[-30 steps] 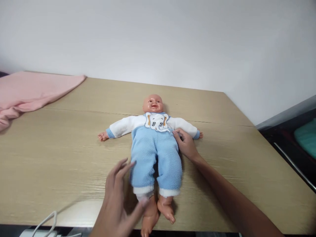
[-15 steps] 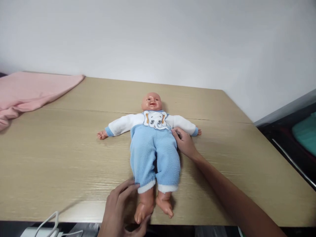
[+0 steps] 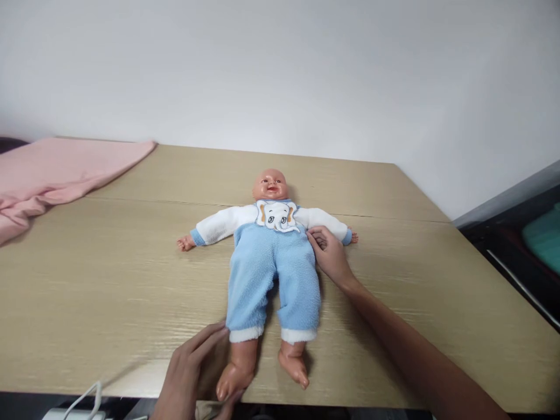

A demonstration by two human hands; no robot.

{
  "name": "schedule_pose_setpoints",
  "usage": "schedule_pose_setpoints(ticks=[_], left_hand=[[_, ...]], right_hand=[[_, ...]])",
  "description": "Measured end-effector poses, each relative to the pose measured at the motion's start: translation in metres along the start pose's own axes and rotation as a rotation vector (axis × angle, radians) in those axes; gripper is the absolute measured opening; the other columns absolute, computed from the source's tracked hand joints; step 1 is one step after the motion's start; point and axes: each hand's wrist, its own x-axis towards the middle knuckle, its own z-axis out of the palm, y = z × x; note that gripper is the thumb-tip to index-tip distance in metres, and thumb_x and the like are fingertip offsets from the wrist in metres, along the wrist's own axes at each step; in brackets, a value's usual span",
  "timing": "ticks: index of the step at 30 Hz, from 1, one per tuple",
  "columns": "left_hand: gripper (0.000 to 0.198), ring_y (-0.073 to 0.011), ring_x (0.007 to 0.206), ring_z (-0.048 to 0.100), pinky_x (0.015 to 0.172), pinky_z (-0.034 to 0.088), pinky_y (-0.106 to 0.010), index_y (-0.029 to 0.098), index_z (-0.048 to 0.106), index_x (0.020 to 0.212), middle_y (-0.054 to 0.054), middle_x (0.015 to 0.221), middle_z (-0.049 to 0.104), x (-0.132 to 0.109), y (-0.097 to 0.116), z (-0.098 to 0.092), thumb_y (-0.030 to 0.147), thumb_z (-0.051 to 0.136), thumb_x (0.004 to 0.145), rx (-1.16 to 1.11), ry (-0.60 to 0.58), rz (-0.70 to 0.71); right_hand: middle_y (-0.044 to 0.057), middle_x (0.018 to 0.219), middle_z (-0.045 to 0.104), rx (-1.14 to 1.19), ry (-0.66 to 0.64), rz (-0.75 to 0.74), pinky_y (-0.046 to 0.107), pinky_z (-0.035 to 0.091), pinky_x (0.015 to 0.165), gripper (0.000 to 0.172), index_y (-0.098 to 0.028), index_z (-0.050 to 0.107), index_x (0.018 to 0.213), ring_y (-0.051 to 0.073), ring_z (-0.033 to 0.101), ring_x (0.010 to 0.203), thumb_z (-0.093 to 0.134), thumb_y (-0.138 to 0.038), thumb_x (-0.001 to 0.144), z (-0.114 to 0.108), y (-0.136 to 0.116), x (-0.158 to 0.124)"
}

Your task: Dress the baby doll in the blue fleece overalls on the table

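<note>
A baby doll (image 3: 271,185) lies face up on the wooden table, arms spread, in a fleece outfit (image 3: 251,280) with a white top, blue trousers and an elephant patch (image 3: 277,217). My left hand (image 3: 186,367) is closed about the doll's leg (image 3: 240,364) on the left: fingers reach the white cuff, and the thumb shows by the foot. Part of that grip is hidden behind the leg. At the doll's waist on the right side, my right hand (image 3: 332,256) has its thumb and curled fingers pinched on the blue cloth.
Pink cloth (image 3: 65,169) lies rumpled over the table's (image 3: 131,291) far left. A white device with a cable (image 3: 83,408) sits below the front edge at left. Beyond the right edge stands something black with teal fabric (image 3: 545,233). A white wall rises behind.
My left hand has shifted left, and the doll's leg has swung out with it, widening the gap between the legs. My right hand stays at the waist. The view has tilted slightly.
</note>
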Motion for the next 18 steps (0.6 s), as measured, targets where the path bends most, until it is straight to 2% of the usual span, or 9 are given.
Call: schedule_pose_setpoints(ticks=[3,5,8,10,13,15,18], left_hand=[[0.093,-0.0447,0.132,0.075,0.096,0.072,-0.058,0.039,0.051,0.165,-0.015,0.154,0.070,-0.004,-0.003,-0.007,0.058,0.090,0.082,0.010,-0.032,0.066],[0.084,-0.0449,0.137,0.071,0.098,0.070,-0.059,0.039,0.054,0.162,-0.016,0.159,0.067,0.002,0.005,-0.011,0.062,0.083,0.087,-0.042,-0.040,0.097],[0.062,-0.0432,0.146,0.063,0.110,0.062,-0.061,0.041,0.057,0.156,-0.013,0.162,0.063,0.032,0.033,-0.020,0.047,0.074,0.097,-0.116,-0.020,0.069],[0.055,-0.0379,0.149,0.061,0.113,0.060,-0.056,0.042,0.056,0.155,-0.009,0.165,0.061,0.067,0.057,-0.025,0.035,0.070,0.103,-0.136,-0.052,0.118],[0.034,-0.0334,0.151,0.056,0.125,0.051,-0.053,0.035,0.061,0.146,-0.009,0.161,0.062,0.132,0.089,-0.023,0.034,0.061,0.112,-0.156,-0.146,0.232],[0.032,-0.0340,0.149,0.055,0.127,0.047,-0.054,0.028,0.063,0.143,-0.012,0.158,0.064,0.177,0.102,-0.011,0.041,0.058,0.114,-0.149,-0.212,0.285],[0.036,-0.0362,0.142,0.056,0.125,0.046,-0.054,0.019,0.064,0.138,-0.016,0.152,0.065,0.242,0.105,0.022,0.044,0.059,0.113,-0.021,-0.244,0.329]], right_hand=[[0.006,0.090,0.078,-0.089,-0.056,-0.021,0.040,0.056,0.082,0.033,-0.026,0.068,0.096,0.026,0.072,0.083,0.057,-0.054,0.110,-0.005,-0.006,-0.002],[0.005,0.086,0.076,-0.159,-0.068,-0.042,0.041,0.053,0.081,0.031,-0.026,0.067,0.092,0.027,0.068,0.081,0.057,-0.049,0.109,-0.010,-0.009,-0.005],[0.006,0.085,0.072,-0.249,-0.069,-0.077,0.041,0.048,0.082,0.023,-0.026,0.066,0.089,0.027,0.062,0.081,0.059,-0.042,0.105,-0.017,-0.009,-0.008],[0.006,0.085,0.071,-0.284,-0.080,-0.097,0.041,0.045,0.080,0.016,-0.026,0.066,0.090,0.027,0.060,0.078,0.061,-0.037,0.100,-0.021,-0.007,-0.009],[0.005,0.085,0.070,-0.305,-0.120,-0.128,0.040,0.043,0.078,0.006,-0.025,0.066,0.092,0.026,0.059,0.077,0.063,-0.028,0.090,-0.027,-0.004,-0.007],[0.006,0.089,0.071,-0.304,-0.148,-0.153,0.040,0.044,0.079,0.010,-0.024,0.067,0.094,0.027,0.062,0.081,0.064,-0.027,0.085,-0.029,-0.001,-0.004],[0.007,0.091,0.073,-0.298,-0.182,-0.182,0.040,0.047,0.079,0.010,-0.024,0.067,0.095,0.028,0.065,0.084,0.065,-0.031,0.087,-0.031,0.002,-0.001]])
